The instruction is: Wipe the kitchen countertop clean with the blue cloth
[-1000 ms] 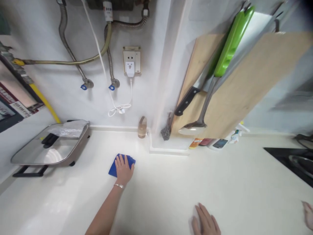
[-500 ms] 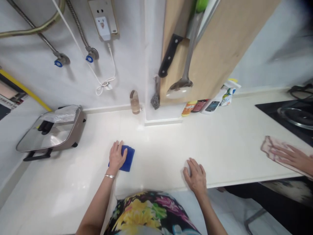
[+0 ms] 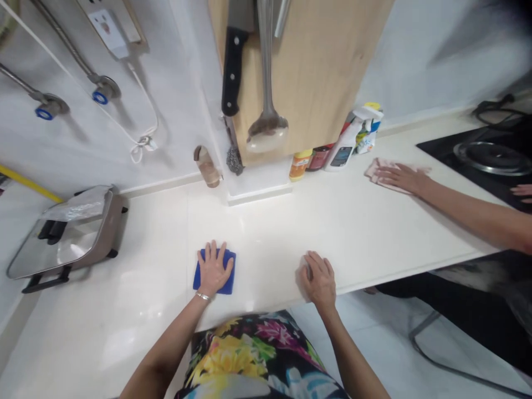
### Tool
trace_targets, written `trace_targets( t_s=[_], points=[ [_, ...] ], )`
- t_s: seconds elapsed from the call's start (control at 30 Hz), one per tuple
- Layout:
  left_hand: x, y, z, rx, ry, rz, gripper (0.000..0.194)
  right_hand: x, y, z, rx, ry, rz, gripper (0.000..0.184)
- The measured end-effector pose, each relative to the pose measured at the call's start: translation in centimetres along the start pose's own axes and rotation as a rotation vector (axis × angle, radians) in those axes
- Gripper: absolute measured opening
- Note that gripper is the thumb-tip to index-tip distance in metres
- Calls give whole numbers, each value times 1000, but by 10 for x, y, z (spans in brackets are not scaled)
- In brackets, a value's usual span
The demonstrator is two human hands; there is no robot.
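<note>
My left hand (image 3: 213, 267) presses flat, fingers spread, on a folded blue cloth (image 3: 228, 275) that lies on the white countertop (image 3: 353, 233) near its front edge. My right hand (image 3: 319, 277) rests palm down on the bare counter a little to the right, with nothing in it. At the right, another person's hand (image 3: 401, 177) lies on a pink cloth (image 3: 376, 168) on the same counter.
A lidded metal electric pan (image 3: 66, 235) stands at the left. Several bottles (image 3: 336, 152), a small jar (image 3: 206, 166) and a scrubber stand at the wall. A knife (image 3: 231, 69), a ladle (image 3: 266, 122) and wooden boards hang above. A gas hob (image 3: 486, 158) is at the right.
My left hand has drawn the blue cloth back toward the counter's front edge. The other person's hand and pink cloth have slid left along the counter. The view has tilted down.
</note>
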State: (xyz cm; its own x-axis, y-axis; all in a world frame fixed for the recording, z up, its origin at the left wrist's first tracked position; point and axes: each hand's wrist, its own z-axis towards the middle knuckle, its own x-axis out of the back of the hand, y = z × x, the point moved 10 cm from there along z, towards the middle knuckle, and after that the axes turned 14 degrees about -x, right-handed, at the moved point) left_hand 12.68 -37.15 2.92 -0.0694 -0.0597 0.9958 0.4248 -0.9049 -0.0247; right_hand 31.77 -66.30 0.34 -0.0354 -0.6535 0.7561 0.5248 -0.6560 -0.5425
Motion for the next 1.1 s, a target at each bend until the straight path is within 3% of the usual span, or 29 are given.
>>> trace_targets(
  t_s=[0.13, 0.23, 0.5, 0.63, 0.87, 1.0, 1.1],
  points=[
    [-1, 59, 1, -74, -26, -85, 63, -2, 1, 1, -21, -46, -27, 41],
    [0, 88, -1, -117, -36, -142, 63, -4, 1, 0, -30, -72, -53, 43],
    [4, 121, -15, -77, 37, -246, 61, -3, -2, -6, -4, -92, -82, 43],
    [1, 148, -20, -53, 66, -286, 62, -4, -4, -10, 36, -83, -59, 46],
    [-3, 205, 6, -120, 125, -335, 63, 1, -5, -5, 172, -85, -115, 48],
    [0, 215, 13, -140, 159, -358, 60, 7, 5, 3, 284, -184, -150, 43],
    [0, 214, 9, -146, 187, -378, 57, 12, 12, 6, 326, -170, -124, 41]
  ],
)
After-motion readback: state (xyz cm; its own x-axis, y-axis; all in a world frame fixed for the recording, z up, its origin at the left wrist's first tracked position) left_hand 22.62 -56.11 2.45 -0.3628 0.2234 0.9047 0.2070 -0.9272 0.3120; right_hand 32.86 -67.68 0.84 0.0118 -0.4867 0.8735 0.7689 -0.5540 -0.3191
